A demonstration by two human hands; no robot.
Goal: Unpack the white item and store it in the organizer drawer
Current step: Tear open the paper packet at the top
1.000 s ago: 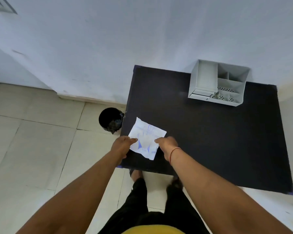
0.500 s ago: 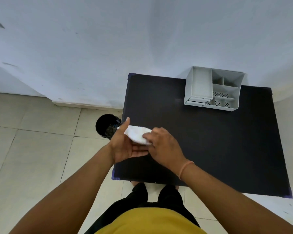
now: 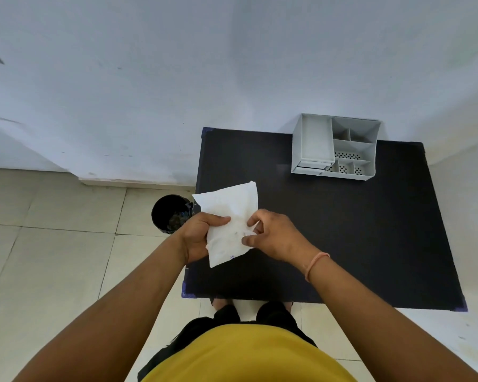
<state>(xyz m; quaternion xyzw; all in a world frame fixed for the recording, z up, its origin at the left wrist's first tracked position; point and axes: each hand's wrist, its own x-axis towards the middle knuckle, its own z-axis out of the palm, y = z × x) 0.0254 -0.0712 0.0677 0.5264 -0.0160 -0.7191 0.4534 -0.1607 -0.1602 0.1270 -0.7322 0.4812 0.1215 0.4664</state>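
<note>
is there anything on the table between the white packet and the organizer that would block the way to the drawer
Nothing visible does. Both hands, left hand and right hand, hold the white packet over the near left part of the black table. The stretch of tabletop from there to the grey organizer at the far edge is bare. Its drawer looks shut.

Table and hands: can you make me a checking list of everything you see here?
Surface: black table, mostly bare.
Job's things: white packet held above the table's left edge; grey organizer at the far edge, by the wall, drawer looks shut.
Clutter: nothing seen on the table.
Grippers: left hand grips the packet's left side; right hand pinches its right side.
Cables: nothing seen.
Surroundings: black bin on the tiled floor, left of the table; white wall behind.
</note>
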